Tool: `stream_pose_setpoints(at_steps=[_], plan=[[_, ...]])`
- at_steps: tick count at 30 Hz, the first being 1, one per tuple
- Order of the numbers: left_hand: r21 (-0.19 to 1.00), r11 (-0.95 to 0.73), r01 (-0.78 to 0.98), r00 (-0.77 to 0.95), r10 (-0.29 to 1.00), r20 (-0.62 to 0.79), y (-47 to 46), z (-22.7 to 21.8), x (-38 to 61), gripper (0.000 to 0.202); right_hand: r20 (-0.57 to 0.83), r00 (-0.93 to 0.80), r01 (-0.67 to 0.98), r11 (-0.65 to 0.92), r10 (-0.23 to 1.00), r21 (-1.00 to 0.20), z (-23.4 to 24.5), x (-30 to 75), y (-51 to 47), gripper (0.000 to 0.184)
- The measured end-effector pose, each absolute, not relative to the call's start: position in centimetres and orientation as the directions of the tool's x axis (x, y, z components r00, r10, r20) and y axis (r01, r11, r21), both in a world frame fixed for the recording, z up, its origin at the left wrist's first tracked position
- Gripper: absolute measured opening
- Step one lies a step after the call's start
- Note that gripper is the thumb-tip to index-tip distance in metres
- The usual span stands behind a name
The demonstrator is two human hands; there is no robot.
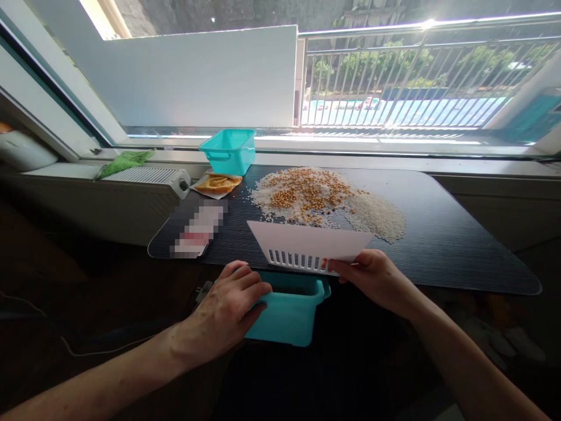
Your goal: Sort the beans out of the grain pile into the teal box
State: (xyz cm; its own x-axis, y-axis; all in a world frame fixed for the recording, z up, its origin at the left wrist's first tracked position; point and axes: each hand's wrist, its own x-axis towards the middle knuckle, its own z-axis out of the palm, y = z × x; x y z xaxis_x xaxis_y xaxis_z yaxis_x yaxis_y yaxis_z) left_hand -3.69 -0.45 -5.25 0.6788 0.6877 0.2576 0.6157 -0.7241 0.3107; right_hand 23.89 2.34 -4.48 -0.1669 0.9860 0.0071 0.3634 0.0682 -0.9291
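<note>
My left hand (234, 298) is closed over the left rim of a turquoise plastic bin (284, 316), which is held just below the table's front edge. In my right hand (372, 275) is a white slotted scoop (311, 242), pinched at its right side, with its row of slots low and close above the bin. Behind the scoop, a heap of white rice (379, 216) lies on the dark table (447, 245), with yellow corn kernels (302, 187) mixed through its left part. What the bin holds is too dark to make out.
A second turquoise bin (232, 155) stands at the back left, beside a folded yellow cloth (219, 183). A blurred-out flat object (199, 228) lies near the left corner. A green cloth (125, 164) rests on the radiator (149, 175). The window sill borders the table's back.
</note>
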Motion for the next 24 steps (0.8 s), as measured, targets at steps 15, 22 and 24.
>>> stream_pose_setpoints(at_steps=[15,22,24], plan=[[0.292,-0.723,0.627,0.667,0.691,0.278,-0.4,-5.1,-3.6,0.015,0.109,0.031,0.463,0.082,0.994,-0.883,-4.8,25.0,5.8,0.026],[0.286,-0.723,0.629,0.671,0.69,0.271,-0.4,-5.1,-3.7,0.015,0.111,0.027,0.41,0.091,0.993,-0.907,-4.6,25.1,5.2,0.028],[0.282,-0.725,0.628,0.671,0.688,0.275,-0.4,-5.2,-3.7,0.015,0.12,0.005,0.421,0.106,0.993,-0.901,-4.8,24.9,5.1,0.027]])
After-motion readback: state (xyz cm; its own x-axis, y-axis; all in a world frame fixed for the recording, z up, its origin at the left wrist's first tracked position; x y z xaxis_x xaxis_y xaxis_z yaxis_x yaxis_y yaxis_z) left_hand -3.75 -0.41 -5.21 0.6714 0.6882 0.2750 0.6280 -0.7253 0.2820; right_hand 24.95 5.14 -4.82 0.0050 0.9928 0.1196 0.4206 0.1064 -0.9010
